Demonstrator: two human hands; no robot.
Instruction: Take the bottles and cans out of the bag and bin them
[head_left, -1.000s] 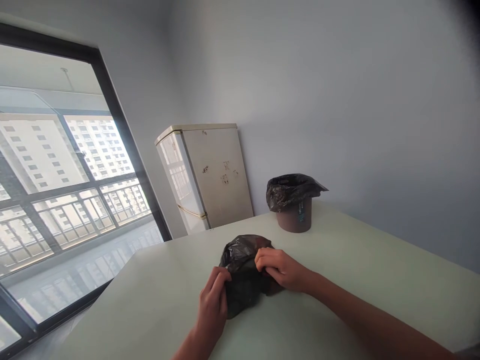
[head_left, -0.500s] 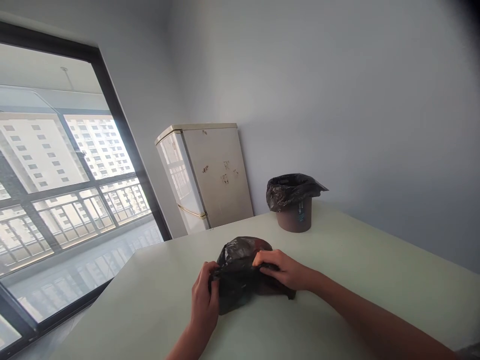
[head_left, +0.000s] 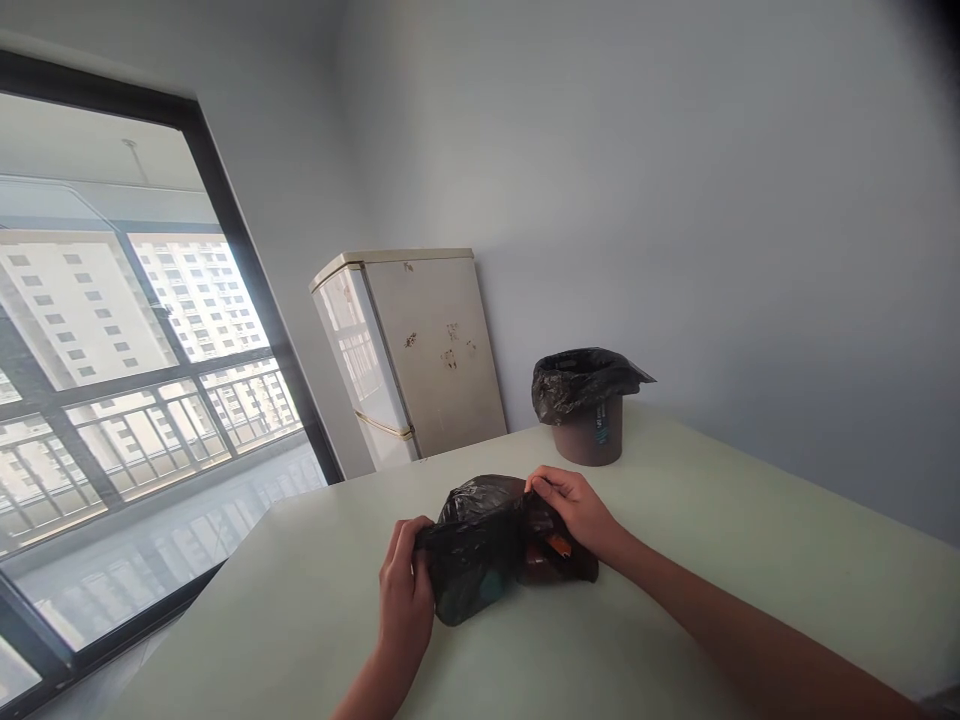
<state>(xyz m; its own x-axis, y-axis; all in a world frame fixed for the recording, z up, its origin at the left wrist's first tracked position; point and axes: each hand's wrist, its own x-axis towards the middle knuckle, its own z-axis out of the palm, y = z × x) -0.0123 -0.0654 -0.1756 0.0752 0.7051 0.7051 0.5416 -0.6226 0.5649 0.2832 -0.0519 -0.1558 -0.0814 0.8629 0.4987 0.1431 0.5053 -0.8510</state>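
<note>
A black plastic bag (head_left: 472,560) lies on the table in front of me, thin enough that orange and greenish patches show through it. What is inside I cannot make out. My left hand (head_left: 405,580) pinches the bag's left edge between thumb and fingers. On the other side, my right hand (head_left: 574,505) grips the upper right edge, its thumb pressed over the plastic and the edge lifted a little. Between both hands the bag's rim is stretched, with its crinkled far side bulging up behind.
A brown bin (head_left: 589,440) lined with a black bag (head_left: 570,390) stands at the table's far edge. The pale green table (head_left: 720,540) runs up to a grey wall. Beyond it stand a white refrigerator (head_left: 435,350) and, at left, a dark-framed glass door (head_left: 247,260).
My right hand has moved up and slightly right, pulling the bag's edge with it. More of the orange patch shows. My left hand has barely shifted.
</note>
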